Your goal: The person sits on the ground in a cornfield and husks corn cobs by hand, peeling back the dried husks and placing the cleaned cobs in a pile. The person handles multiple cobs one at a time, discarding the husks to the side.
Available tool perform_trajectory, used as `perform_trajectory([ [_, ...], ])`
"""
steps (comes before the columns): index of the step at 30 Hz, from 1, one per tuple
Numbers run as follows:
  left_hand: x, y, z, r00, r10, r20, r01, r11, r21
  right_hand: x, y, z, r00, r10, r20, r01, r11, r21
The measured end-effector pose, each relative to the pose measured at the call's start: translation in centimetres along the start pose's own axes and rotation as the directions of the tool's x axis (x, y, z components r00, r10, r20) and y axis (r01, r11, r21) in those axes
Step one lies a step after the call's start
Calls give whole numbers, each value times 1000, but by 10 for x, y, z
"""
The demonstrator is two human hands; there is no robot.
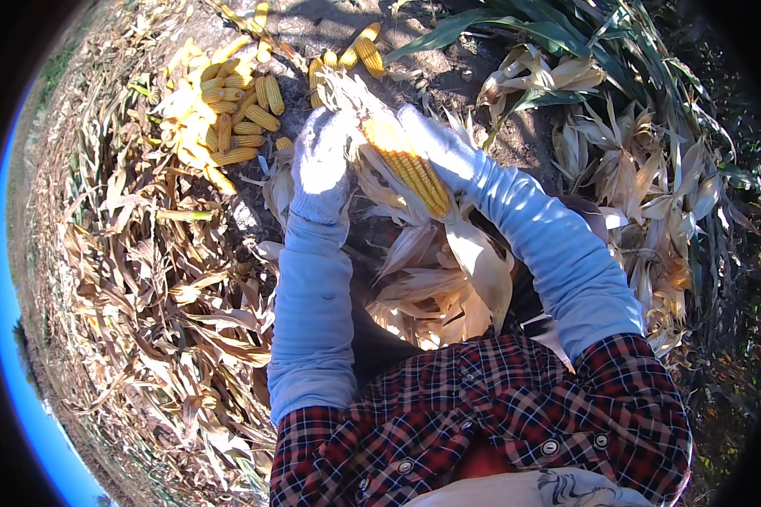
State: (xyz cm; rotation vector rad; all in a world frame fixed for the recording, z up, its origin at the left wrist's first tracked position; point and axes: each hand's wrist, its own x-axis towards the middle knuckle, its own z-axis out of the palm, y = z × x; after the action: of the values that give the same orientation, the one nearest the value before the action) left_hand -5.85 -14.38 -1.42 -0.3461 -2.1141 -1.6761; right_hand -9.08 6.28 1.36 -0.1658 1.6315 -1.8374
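A yellow ear of corn (412,171) lies slantwise between my hands, most of its kernels bare. Dry husk (482,256) hangs from its lower end, and more pale husk (355,95) spreads around its upper end. My right hand (442,147), in a white knit glove, grips the ear along its right side. On the other side my left hand (320,158), gloved the same way, is closed on the husk near the upper end; its fingertips are partly hidden. Loose husks (424,295) lie below, between my legs.
A pile of husked corn ears (234,114) lies ahead to the left, with several more ears (355,54) straight ahead on bare soil. Dry stalks and leaves (184,304) cover the left. Unhusked ears (634,165) and green-leaved stalks (583,38) lie to the right.
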Motion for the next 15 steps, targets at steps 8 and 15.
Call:
perform_trajectory([
  [8, -3, 19, 4, 878, -478, 5, 422, 771, -477, 1, 2, -9, 954, -5, 301, 96, 952, -290],
  [15, -8, -11, 14, 752, -658, 29, 480, 517, -709, -2, 4, -9, 950, -172, 260, 293, 780, -553],
])
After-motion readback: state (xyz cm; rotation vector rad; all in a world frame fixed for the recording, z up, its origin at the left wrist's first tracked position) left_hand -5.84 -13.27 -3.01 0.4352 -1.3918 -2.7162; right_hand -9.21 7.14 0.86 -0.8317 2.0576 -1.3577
